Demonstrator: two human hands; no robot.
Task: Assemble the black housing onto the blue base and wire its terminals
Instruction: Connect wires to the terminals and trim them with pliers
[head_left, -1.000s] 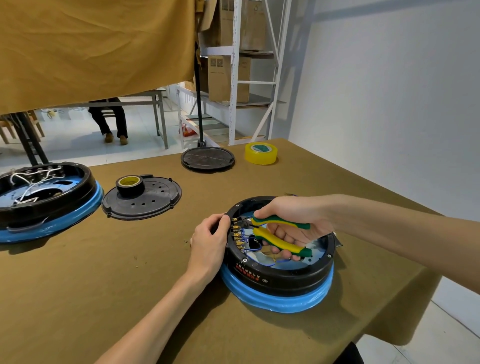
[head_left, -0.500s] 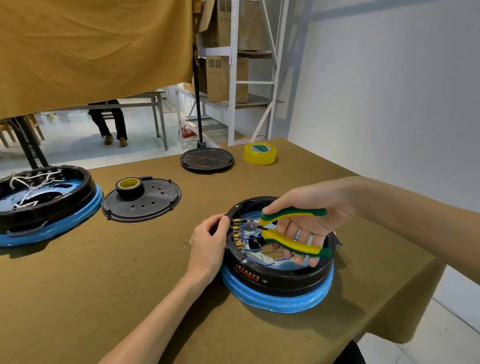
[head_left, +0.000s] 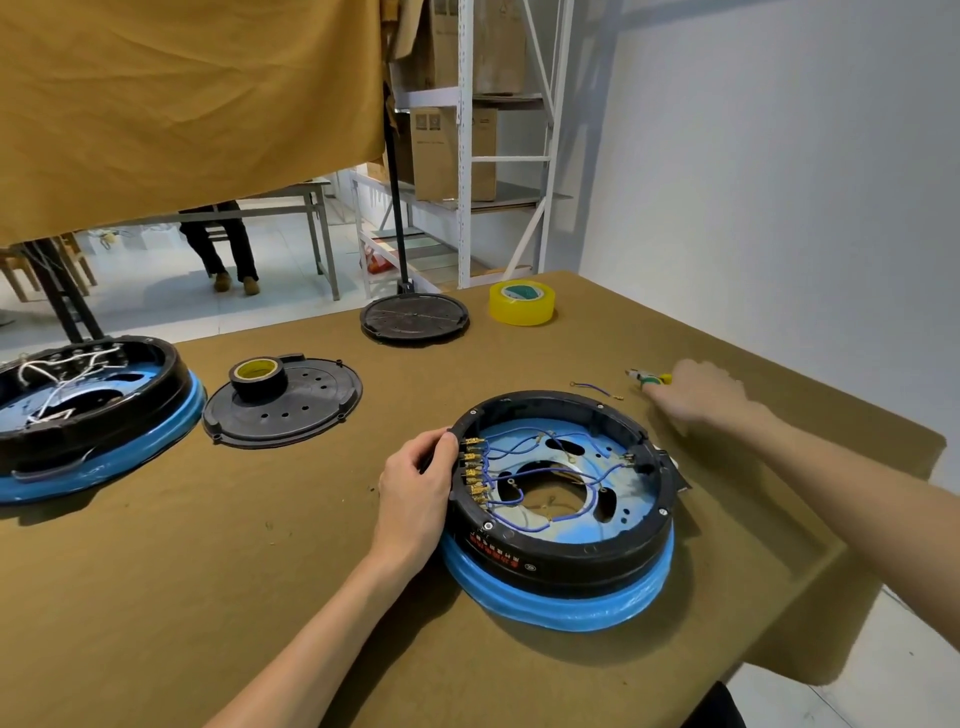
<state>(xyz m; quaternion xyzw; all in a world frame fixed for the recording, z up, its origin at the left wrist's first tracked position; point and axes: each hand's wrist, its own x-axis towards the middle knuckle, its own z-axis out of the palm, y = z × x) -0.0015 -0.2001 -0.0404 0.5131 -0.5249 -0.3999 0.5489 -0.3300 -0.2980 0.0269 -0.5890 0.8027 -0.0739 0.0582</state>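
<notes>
- The black housing (head_left: 566, 551) is a round ring with screws along its top rim and red lettering on its near wall. It sits level on the blue base, open at the top.
- The blue base (head_left: 561, 605) shows as a rounded blue band under the ring and as a blue floor inside it, with a large dark central opening.
- Brass terminals (head_left: 475, 470) stand in a row on the ring's inner left wall.
- Thin blue wires (head_left: 524, 449) run from them across the floor; where each one ends is hard to tell.
</notes>
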